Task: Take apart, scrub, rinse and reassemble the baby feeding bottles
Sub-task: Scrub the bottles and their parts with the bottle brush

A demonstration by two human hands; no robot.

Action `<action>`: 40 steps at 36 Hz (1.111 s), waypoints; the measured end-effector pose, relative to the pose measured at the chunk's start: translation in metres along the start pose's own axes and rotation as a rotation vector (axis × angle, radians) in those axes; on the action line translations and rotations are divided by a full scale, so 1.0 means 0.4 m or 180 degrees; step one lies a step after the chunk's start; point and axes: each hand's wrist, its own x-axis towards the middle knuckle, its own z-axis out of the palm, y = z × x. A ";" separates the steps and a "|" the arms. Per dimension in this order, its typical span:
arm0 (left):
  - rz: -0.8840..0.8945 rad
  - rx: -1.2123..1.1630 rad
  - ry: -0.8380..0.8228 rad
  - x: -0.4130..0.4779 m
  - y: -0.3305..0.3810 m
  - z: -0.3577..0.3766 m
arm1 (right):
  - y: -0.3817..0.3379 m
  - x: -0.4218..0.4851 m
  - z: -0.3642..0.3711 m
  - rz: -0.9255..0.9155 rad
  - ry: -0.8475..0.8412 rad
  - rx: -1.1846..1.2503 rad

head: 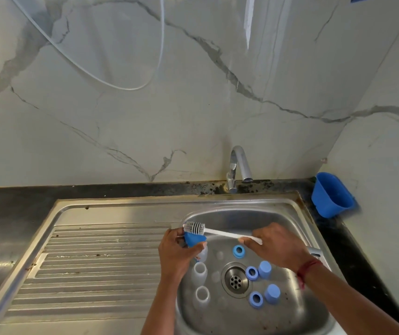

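My left hand (175, 252) grips a blue bottle cap (193, 239) above the left rim of the sink basin (297, 317). My right hand (273, 247) holds the white handle of a bottle brush (220, 233); its grey bristle head lies just above the cap. In the basin stand clear bottle bodies (199, 270) (202, 295), with another (203, 253) partly behind my left hand. Three blue screw rings (239, 251) (251, 273) (256, 299) and two blue caps (265, 269) (272, 293) lie right of the drain (235, 280).
A chrome tap (238, 165) rises behind the basin. The ribbed steel drainboard (92, 269) stretches to the left. A blue plastic cup holder (330, 195) hangs on the right wall. Dark countertop borders the sink; marble tiles cover the wall.
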 end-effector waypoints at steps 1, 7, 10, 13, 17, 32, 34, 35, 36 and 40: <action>-0.0087 -0.0103 0.0066 0.001 0.001 -0.003 | -0.001 -0.007 0.000 -0.0031 0.0011 0.0009; -0.0309 -0.0355 0.0115 0.010 0.001 -0.018 | 0.002 -0.032 0.003 -0.0023 -0.0040 0.0101; -0.0247 -0.0376 -0.0006 -0.009 0.028 -0.002 | -0.005 -0.020 0.022 0.0202 0.0031 0.0451; -0.0162 -0.0459 0.0012 -0.026 0.050 0.008 | -0.007 -0.016 0.037 0.0335 0.0074 0.0652; -0.0184 -0.0611 0.0181 -0.018 0.062 -0.011 | -0.006 -0.029 0.044 0.0383 0.0153 0.0971; -0.0086 -0.1046 0.0158 -0.081 0.100 -0.029 | -0.032 -0.104 0.043 0.0462 0.0274 0.1326; -0.0079 -0.1137 0.0040 -0.114 0.107 -0.018 | -0.048 -0.126 0.042 0.0485 0.0341 0.1337; -0.0105 -0.1178 0.0012 -0.126 0.106 -0.013 | -0.054 -0.136 0.044 0.0489 0.0373 0.1388; -0.0134 -0.1230 0.0005 -0.136 0.106 -0.011 | -0.057 -0.144 0.049 0.0494 0.0403 0.1451; -0.0231 -0.1422 0.0079 -0.163 0.118 -0.018 | -0.051 -0.199 0.053 0.0516 0.0607 0.1488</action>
